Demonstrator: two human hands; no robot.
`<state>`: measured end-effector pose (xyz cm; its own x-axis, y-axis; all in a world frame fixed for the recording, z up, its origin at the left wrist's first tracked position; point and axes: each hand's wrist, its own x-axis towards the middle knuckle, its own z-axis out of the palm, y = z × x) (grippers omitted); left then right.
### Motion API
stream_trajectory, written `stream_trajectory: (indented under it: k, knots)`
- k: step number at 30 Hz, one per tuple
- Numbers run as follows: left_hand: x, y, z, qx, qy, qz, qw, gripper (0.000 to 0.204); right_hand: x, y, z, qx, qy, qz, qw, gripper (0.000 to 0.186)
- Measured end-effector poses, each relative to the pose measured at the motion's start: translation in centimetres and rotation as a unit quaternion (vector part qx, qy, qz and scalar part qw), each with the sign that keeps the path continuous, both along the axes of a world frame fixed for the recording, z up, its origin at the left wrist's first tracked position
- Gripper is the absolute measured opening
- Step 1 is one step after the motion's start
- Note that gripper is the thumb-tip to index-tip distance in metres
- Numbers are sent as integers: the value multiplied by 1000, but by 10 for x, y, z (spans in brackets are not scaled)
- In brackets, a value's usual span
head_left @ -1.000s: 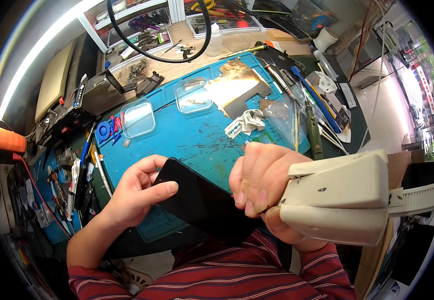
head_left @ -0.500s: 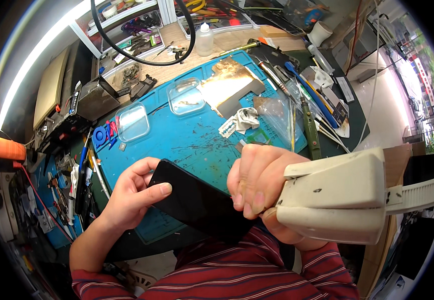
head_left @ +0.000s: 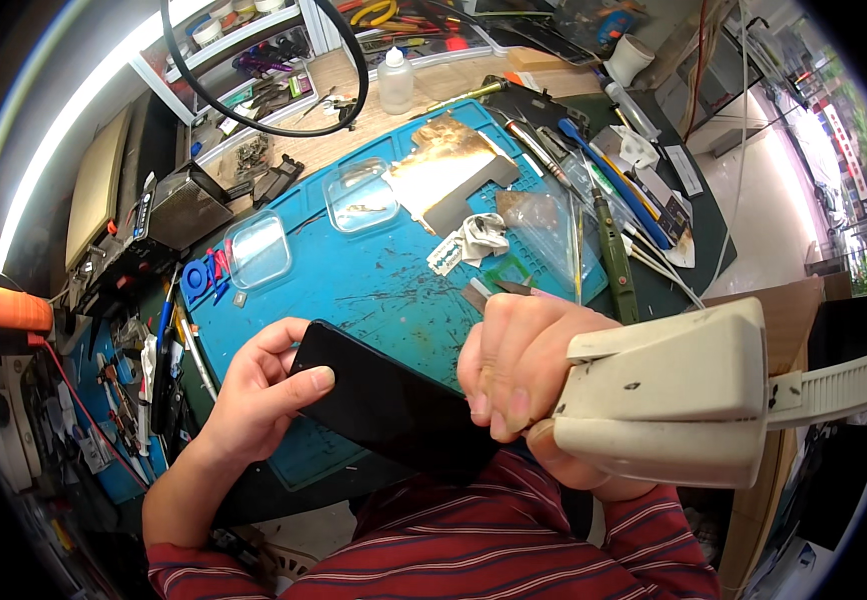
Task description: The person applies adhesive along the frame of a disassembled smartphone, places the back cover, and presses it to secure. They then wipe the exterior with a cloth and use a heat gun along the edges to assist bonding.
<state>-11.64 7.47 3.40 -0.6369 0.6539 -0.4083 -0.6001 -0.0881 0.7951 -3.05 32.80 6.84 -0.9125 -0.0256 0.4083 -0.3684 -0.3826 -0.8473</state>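
A flat black phone-shaped slab (head_left: 384, 405) with a glossy face is tilted down to the right in front of me. My left hand (head_left: 269, 390) grips its upper left end, thumb on the face and fingers behind. Curled at the slab's right end is my right hand (head_left: 514, 365), fingers and thumb pressed together. Anything pinched there is hidden. A beige plastic housing (head_left: 669, 395) with a ribbed strap covers part of the right hand and wrist. Just beyond the knuckles, a dark pointed tip (head_left: 512, 287) shows; whether the hand holds it I cannot tell.
Farther up the blue mat (head_left: 299, 265) lie two clear trays (head_left: 259, 250), a metal plate (head_left: 444, 190), a razor blade (head_left: 446, 255) and crumpled tissue (head_left: 484, 237). A green pen-like tool (head_left: 614, 255) lies at the right. A black cable loop (head_left: 354, 60) hangs above the bench.
The bench things sit slightly farther left in view. Both hands keep their hold, and the slab has barely shifted. The dark pointed tip beyond my right knuckles now shows.
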Motion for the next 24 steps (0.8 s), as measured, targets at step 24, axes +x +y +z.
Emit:
stream_trajectory:
  k: [24]
  knots:
    - [2, 1, -1, -3, 20, 15, 1000, 30, 13, 0, 4, -23, -33, -76, 996, 27]
